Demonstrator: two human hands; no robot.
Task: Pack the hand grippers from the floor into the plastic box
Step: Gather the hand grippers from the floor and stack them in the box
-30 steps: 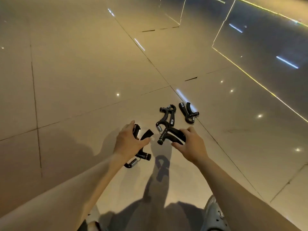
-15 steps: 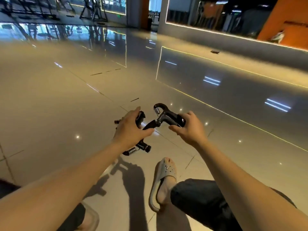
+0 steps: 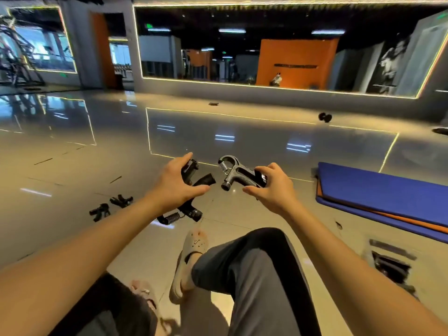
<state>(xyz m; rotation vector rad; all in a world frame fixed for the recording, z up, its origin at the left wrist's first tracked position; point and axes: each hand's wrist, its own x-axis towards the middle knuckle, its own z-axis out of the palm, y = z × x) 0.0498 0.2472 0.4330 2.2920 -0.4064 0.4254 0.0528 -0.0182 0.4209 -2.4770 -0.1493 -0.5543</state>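
My left hand (image 3: 175,187) holds a black hand gripper (image 3: 194,181) above the floor; its spring end hangs below my wrist. My right hand (image 3: 274,187) grips the handles of a second grey-black hand gripper (image 3: 236,172), spring loop pointing up and left. Two more black hand grippers (image 3: 100,211) (image 3: 121,200) lie on the shiny floor to the left. No plastic box shows in view.
A blue mat (image 3: 378,190) over an orange layer lies on the floor at the right. My bent leg and a beige sandal (image 3: 191,253) are below my hands. A dumbbell (image 3: 324,117) sits far off near the mirrored wall. A dark floor vent (image 3: 390,265) is lower right.
Both hands lifted their grippers off the floor and the view swung up and right; the two remaining grippers now lie at the left, and the mat and mirror wall came into view.
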